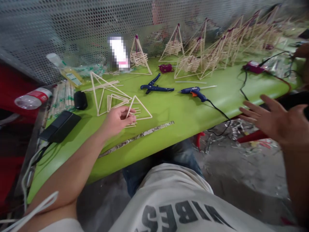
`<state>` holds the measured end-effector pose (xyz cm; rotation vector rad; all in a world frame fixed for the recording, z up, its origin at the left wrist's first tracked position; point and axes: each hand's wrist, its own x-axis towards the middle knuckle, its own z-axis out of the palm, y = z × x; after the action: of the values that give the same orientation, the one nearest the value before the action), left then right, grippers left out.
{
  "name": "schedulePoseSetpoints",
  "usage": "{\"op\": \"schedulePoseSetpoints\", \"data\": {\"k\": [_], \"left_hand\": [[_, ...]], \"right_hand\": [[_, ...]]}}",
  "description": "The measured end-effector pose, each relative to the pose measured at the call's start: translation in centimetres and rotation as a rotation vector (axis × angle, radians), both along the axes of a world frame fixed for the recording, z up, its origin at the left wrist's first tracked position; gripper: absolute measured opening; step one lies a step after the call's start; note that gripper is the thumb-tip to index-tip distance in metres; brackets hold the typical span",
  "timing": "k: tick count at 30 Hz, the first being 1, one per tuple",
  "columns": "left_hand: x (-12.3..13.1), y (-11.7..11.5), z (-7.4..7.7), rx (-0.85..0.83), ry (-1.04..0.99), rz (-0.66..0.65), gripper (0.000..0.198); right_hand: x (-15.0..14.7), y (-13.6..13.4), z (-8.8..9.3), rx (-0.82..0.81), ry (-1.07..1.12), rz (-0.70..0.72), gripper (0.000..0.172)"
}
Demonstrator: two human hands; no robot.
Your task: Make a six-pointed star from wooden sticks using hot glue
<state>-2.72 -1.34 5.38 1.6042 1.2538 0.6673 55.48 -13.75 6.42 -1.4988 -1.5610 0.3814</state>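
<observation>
Stick triangle [144, 106]: where is it found, from the left?

– First, a clear, red-labelled bottle [31, 98] is seen; then yellow liquid [78, 78] is contained in a white-capped bottle [71, 78]. Next, over the worktop [156, 137], the triangle is gripped along one side by the bent fingers of the left hand [118, 118]; its straight, thin sides are made of pale wood.

– And farther right?

– Past a blue glue gun [198, 92], the right hand [275, 120] is held palm-up, fingers spread, nothing grasped.
</observation>
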Motion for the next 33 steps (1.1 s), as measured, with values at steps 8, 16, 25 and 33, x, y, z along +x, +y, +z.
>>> {"op": "schedulePoseSetpoints", "data": {"k": [8,16,25,33], "left_hand": [[-0.1,0.2,-0.6,0.005,-0.027,0.010,0.052],[-0.5,-0.2,0.1,0.002,-0.065,0.045,0.042],[-0.7,-0.6,0.2,0.034,-0.103,0.076,0.040],[-0.4,-0.8,0.8,0.089,-0.048,0.129,0.037]], "right_hand": [[-8.6,4.5,2.4,-0.079,-0.189,0.536,0.132],[-13.5,9.4,1.1,-0.086,0.015,0.856,0.099],[-21.1,14.1,0.2,0.458,-0.769,0.655,0.111],[-28.2,19.6,0.0,0.602,-0.775,0.730,0.093]]}}
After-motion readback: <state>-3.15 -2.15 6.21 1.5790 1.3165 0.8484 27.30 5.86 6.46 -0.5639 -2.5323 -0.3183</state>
